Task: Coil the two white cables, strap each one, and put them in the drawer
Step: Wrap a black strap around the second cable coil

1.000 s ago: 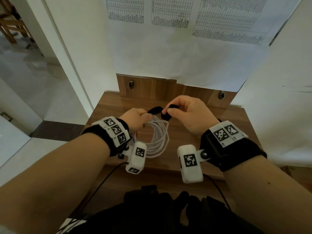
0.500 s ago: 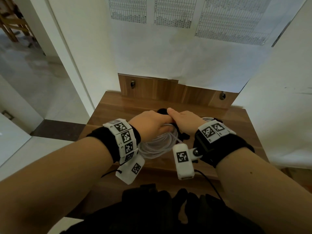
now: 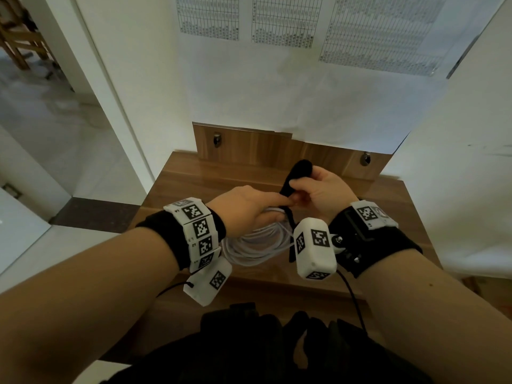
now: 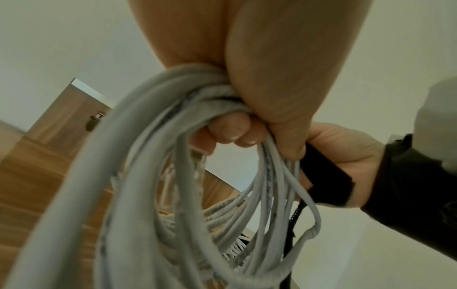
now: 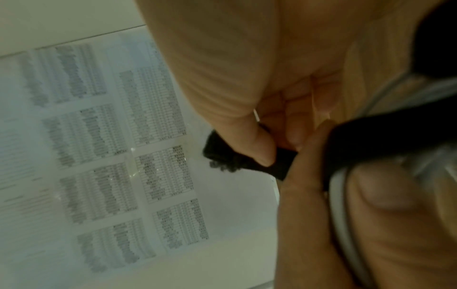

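Observation:
My left hand [image 3: 249,209] grips a coiled white cable [image 3: 255,242] above the wooden table [image 3: 194,184]; its fingers [image 4: 232,135] curl round the bundled loops of the cable [image 4: 173,176]. My right hand [image 3: 318,189] pinches a black strap [image 3: 297,173] between thumb and fingers and holds it up beside the left hand. The strap [image 5: 247,158] runs down across the coil, and its lower end hangs beside the loops. The strap [image 4: 326,176] also shows in the right palm. A second white cable is not clearly in view.
A low wooden back panel [image 3: 249,145] with two metal knobs stands at the table's far edge. White paper sheets [image 3: 277,65] with printed tables cover the wall behind. A doorway opens at the left. Dark clothing [image 3: 263,342] fills the bottom of the head view.
My right hand has lifted the strap's free end upward, away from the coil. My left hand has kept its grip on the coiled cable and shifted slightly right.

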Available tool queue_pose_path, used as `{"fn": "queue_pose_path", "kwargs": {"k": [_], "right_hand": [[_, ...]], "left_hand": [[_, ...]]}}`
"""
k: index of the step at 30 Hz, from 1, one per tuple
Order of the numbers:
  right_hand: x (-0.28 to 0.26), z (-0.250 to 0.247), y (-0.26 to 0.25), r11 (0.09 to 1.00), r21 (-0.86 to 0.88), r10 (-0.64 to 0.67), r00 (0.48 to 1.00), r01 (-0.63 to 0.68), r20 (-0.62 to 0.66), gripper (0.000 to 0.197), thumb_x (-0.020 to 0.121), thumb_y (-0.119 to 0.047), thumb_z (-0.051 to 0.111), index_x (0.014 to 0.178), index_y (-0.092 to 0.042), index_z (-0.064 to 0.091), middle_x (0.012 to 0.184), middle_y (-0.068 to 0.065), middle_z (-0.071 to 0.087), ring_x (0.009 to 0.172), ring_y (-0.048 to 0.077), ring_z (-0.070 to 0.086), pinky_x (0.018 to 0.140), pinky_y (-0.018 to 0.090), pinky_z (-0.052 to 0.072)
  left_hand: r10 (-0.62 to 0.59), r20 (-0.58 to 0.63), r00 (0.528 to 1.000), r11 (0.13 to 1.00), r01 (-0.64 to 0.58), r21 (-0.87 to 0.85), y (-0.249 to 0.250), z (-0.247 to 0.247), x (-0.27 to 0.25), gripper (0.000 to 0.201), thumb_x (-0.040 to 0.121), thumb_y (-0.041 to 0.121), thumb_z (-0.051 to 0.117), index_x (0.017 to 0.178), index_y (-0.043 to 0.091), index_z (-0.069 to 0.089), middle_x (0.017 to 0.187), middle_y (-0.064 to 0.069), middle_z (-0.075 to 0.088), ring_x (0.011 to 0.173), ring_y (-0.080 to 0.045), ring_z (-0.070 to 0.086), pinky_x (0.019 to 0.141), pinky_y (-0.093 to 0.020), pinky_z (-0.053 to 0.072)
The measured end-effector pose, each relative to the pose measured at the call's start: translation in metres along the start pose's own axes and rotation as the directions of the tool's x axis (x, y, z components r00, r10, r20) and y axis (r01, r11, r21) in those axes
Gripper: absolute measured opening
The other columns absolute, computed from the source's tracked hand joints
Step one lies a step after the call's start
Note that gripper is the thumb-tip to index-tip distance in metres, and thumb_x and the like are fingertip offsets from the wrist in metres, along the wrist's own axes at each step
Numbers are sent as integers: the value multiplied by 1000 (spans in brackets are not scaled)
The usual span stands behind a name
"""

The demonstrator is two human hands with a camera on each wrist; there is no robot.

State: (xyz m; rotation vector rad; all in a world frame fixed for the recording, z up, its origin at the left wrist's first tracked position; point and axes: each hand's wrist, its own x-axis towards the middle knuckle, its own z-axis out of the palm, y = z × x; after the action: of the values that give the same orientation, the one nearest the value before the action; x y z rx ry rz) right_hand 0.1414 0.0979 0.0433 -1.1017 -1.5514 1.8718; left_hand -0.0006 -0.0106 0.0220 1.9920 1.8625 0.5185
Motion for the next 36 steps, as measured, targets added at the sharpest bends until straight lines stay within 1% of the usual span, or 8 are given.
{"fn": "queue_pose_path", "kwargs": {"k": [5, 7, 10, 17, 23, 27, 31, 36], "right_hand": [[11, -13, 3, 987, -42, -161, 980, 157, -116, 23, 91, 3, 54, 86, -16, 66, 82, 1, 65, 61, 12, 56, 62, 23, 48], [11, -18, 2, 978, -104, -188, 978, 179, -85, 20, 93, 0, 55, 87, -15, 67, 81, 1, 65, 62, 12, 55, 61, 21, 47], [7, -17, 1, 962, -195, -195, 981, 190, -9, 17, 97, -10, 54, 89, -14, 69, 75, -2, 64, 58, 10, 52, 63, 23, 46], [-1, 4, -12, 931, -262, -234, 966, 255, 109, 9, 94, -13, 58, 90, -10, 66, 63, -3, 58, 47, 10, 47, 52, 23, 41], [1, 13, -11, 907, -300, -273, 956, 294, 111, 8, 84, -8, 62, 90, -13, 65, 66, -2, 61, 61, 18, 57, 62, 37, 50], [-3, 16, -11, 925, -288, -188, 956, 249, 223, 9, 86, -3, 64, 87, -12, 67, 60, -2, 62, 47, 12, 56, 52, 26, 47], [-4, 13, -13, 991, -117, -18, 945, 59, 328, 14, 85, 5, 65, 95, -4, 64, 80, 12, 71, 78, 23, 71, 71, 29, 60], [-3, 8, -15, 991, -125, 5, 927, 46, 375, 16, 92, 3, 55, 104, -5, 63, 94, 13, 74, 92, 22, 72, 83, 30, 57]], "left_hand": [[-76, -13, 997, 996, 75, -52, -12, 3, -8, 52, 98, 40, 43, 146, 44, 23, 65, 11, 56, 54, 2, 53, 56, -12, 39], [-137, -40, 990, 987, 133, -87, -18, 0, -10, 47, 99, 40, 43, 144, 42, 30, 77, 16, 61, 64, 9, 55, 64, -12, 43], [-233, -116, 965, 971, 225, -82, -28, -4, -9, 31, 98, 39, 46, 126, 31, 55, 100, 12, 64, 86, -4, 59, 80, -25, 48], [-295, -324, 899, 954, 261, -145, -32, -8, 3, 25, 97, 40, 47, 113, 27, 61, 97, 11, 65, 87, -7, 58, 75, -22, 42], [-286, -364, 886, 958, 253, -135, -25, -11, 9, 25, 97, 39, 47, 114, 26, 61, 97, 9, 65, 86, -8, 58, 74, -21, 40], [-285, -352, 892, 958, 249, -144, -24, -9, 10, 25, 97, 41, 49, 113, 27, 62, 95, 9, 66, 85, -8, 60, 74, -22, 45], [-278, -319, 906, 960, 248, -133, -23, -8, 7, 25, 96, 40, 50, 113, 26, 62, 95, 7, 67, 85, -10, 60, 73, -21, 44], [-280, -265, 923, 959, 254, -127, -22, -5, 3, 25, 97, 37, 48, 116, 26, 61, 99, 5, 67, 87, -12, 61, 77, -28, 47]]}}
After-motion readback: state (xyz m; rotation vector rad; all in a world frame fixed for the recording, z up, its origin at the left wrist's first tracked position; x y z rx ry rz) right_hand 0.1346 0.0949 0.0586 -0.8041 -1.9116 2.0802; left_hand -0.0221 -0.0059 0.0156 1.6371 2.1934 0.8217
